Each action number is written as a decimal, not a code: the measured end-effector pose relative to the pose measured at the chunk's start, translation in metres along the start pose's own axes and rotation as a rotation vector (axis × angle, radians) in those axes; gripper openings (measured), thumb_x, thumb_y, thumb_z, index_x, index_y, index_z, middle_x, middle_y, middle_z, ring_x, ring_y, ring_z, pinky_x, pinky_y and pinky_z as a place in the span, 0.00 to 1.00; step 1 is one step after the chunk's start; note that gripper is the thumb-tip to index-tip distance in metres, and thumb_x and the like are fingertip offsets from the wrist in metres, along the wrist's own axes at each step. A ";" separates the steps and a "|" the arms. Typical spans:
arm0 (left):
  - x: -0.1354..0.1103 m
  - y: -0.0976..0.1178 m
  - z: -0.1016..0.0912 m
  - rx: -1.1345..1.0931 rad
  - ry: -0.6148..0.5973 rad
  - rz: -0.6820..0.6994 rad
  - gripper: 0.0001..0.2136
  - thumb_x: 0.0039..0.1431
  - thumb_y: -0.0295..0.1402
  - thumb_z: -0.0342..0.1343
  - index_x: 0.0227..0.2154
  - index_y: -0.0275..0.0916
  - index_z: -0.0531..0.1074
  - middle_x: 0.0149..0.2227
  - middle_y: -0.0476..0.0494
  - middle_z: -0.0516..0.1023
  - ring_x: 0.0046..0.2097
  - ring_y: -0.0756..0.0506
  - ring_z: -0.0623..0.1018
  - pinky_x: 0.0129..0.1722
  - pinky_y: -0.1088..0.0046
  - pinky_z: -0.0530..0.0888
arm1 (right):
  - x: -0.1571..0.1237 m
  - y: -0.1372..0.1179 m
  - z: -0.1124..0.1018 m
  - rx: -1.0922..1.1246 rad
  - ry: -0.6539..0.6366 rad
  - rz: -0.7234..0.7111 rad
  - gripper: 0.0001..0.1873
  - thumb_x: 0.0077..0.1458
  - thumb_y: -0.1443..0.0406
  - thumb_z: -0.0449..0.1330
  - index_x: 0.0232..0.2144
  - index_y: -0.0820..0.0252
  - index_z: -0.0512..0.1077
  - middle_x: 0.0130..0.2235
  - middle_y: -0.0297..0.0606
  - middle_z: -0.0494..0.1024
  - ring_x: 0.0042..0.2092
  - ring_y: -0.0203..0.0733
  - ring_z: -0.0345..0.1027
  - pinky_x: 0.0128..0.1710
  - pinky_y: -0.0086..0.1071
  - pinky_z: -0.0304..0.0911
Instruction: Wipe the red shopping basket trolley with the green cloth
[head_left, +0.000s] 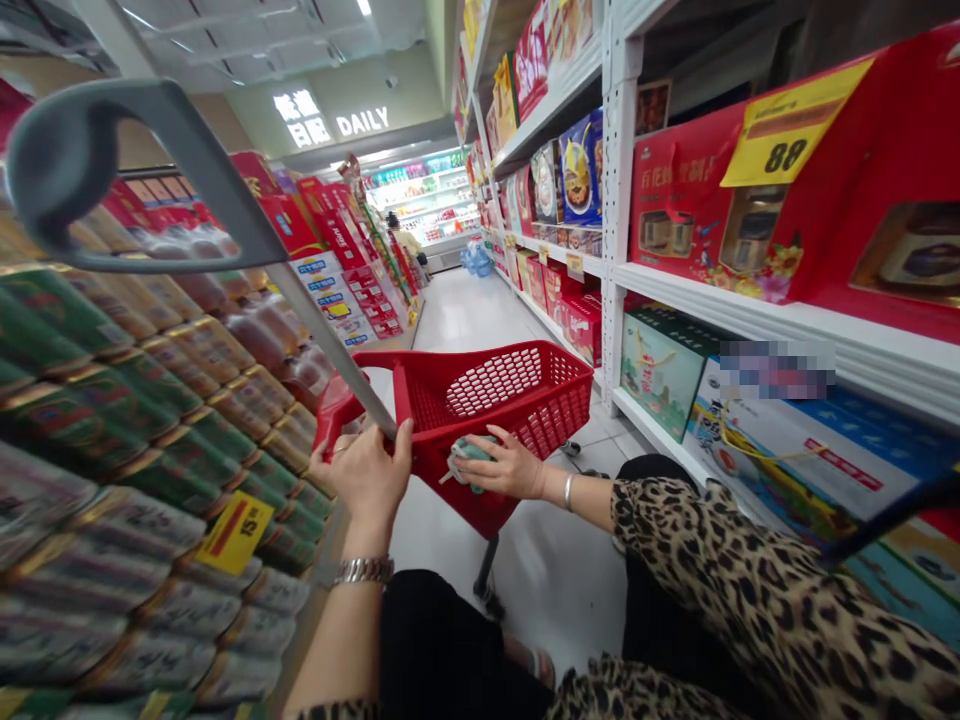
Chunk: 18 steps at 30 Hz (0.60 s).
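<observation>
A red plastic rolling basket (517,420) with perforated walls stands tilted on the aisle floor before me. Its grey loop handle (247,225) rises on a metal pole (322,335) at the upper left. My left hand (367,465) is closed at the foot of that pole, by the basket's red rim; its fingertips are partly hidden. Against the basket's near wall, my right hand (510,467) is closed on a pale green, crumpled cloth-like thing (476,450), mostly covered by the fingers.
Shrink-wrapped cans (150,430) are stacked close on the left, with a yellow price tag (236,532). White shelves (615,270) of gift boxes line the right. A person (409,240) stands far down the aisle near a lit chiller (427,190). Tiled floor (465,300) runs between.
</observation>
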<state>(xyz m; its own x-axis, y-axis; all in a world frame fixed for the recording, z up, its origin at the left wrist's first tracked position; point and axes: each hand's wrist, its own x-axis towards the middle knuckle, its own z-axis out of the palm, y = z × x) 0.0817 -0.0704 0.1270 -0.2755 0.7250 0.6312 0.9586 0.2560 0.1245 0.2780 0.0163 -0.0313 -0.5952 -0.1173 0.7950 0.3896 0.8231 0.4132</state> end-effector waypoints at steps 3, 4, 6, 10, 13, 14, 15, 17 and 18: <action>0.007 -0.006 0.010 -0.028 0.040 0.002 0.23 0.65 0.53 0.44 0.23 0.41 0.70 0.28 0.37 0.80 0.36 0.39 0.75 0.60 0.49 0.58 | -0.015 0.013 0.008 -0.003 0.047 -0.003 0.11 0.67 0.67 0.62 0.50 0.50 0.79 0.61 0.34 0.79 0.65 0.49 0.69 0.70 0.58 0.53; 0.011 -0.009 0.013 -0.030 0.048 -0.001 0.23 0.64 0.53 0.45 0.22 0.42 0.68 0.27 0.37 0.79 0.36 0.39 0.74 0.59 0.49 0.59 | -0.020 0.018 0.010 0.011 0.033 0.001 0.12 0.67 0.67 0.62 0.50 0.50 0.79 0.62 0.35 0.79 0.66 0.49 0.69 0.70 0.58 0.52; 0.020 -0.016 0.018 -0.028 0.057 -0.008 0.22 0.62 0.53 0.47 0.21 0.42 0.67 0.26 0.38 0.77 0.35 0.39 0.74 0.58 0.50 0.60 | -0.029 0.026 0.015 0.049 -0.015 0.009 0.14 0.68 0.68 0.61 0.53 0.49 0.78 0.63 0.36 0.78 0.67 0.48 0.67 0.71 0.59 0.51; 0.042 -0.026 0.030 -0.007 0.027 -0.038 0.21 0.59 0.53 0.48 0.20 0.43 0.64 0.22 0.41 0.71 0.35 0.38 0.73 0.57 0.47 0.62 | -0.039 0.037 0.023 0.093 -0.080 0.046 0.16 0.70 0.68 0.59 0.55 0.45 0.77 0.64 0.32 0.76 0.68 0.47 0.65 0.70 0.58 0.52; 0.056 -0.028 0.042 0.031 0.002 -0.076 0.21 0.57 0.55 0.51 0.19 0.44 0.63 0.20 0.45 0.64 0.35 0.37 0.73 0.56 0.46 0.62 | -0.043 0.039 0.028 0.136 -0.129 0.126 0.17 0.71 0.67 0.59 0.56 0.42 0.76 0.64 0.30 0.76 0.69 0.46 0.64 0.69 0.56 0.54; 0.060 -0.028 0.045 0.043 0.002 -0.083 0.21 0.56 0.55 0.52 0.19 0.44 0.62 0.19 0.45 0.62 0.36 0.37 0.72 0.56 0.46 0.62 | -0.046 0.040 0.030 0.157 -0.147 0.162 0.17 0.70 0.67 0.59 0.56 0.41 0.76 0.64 0.30 0.76 0.69 0.46 0.64 0.69 0.55 0.54; 0.064 -0.027 0.049 0.053 0.003 -0.086 0.21 0.55 0.55 0.52 0.19 0.44 0.62 0.19 0.46 0.61 0.36 0.36 0.72 0.56 0.47 0.62 | -0.048 0.041 0.030 0.175 -0.162 0.202 0.18 0.70 0.67 0.59 0.56 0.41 0.76 0.64 0.30 0.76 0.69 0.46 0.64 0.69 0.55 0.54; 0.073 -0.024 0.057 0.065 0.005 -0.088 0.19 0.53 0.54 0.52 0.19 0.45 0.63 0.20 0.46 0.61 0.36 0.37 0.71 0.56 0.49 0.62 | -0.054 0.044 0.031 0.192 -0.177 0.277 0.18 0.70 0.68 0.60 0.55 0.41 0.77 0.64 0.31 0.76 0.69 0.47 0.64 0.68 0.55 0.55; 0.077 -0.023 0.060 0.070 0.002 -0.091 0.18 0.52 0.53 0.52 0.19 0.45 0.64 0.20 0.46 0.61 0.36 0.37 0.70 0.56 0.50 0.63 | -0.058 0.047 0.031 0.189 -0.182 0.305 0.18 0.70 0.68 0.59 0.55 0.41 0.77 0.64 0.31 0.77 0.69 0.47 0.64 0.68 0.55 0.55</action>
<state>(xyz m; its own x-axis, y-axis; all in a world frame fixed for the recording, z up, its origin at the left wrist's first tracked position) 0.0346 0.0181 0.1269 -0.3612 0.6952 0.6214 0.9223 0.3648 0.1279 0.3087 0.0785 -0.0717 -0.5933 0.2348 0.7700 0.4420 0.8945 0.0678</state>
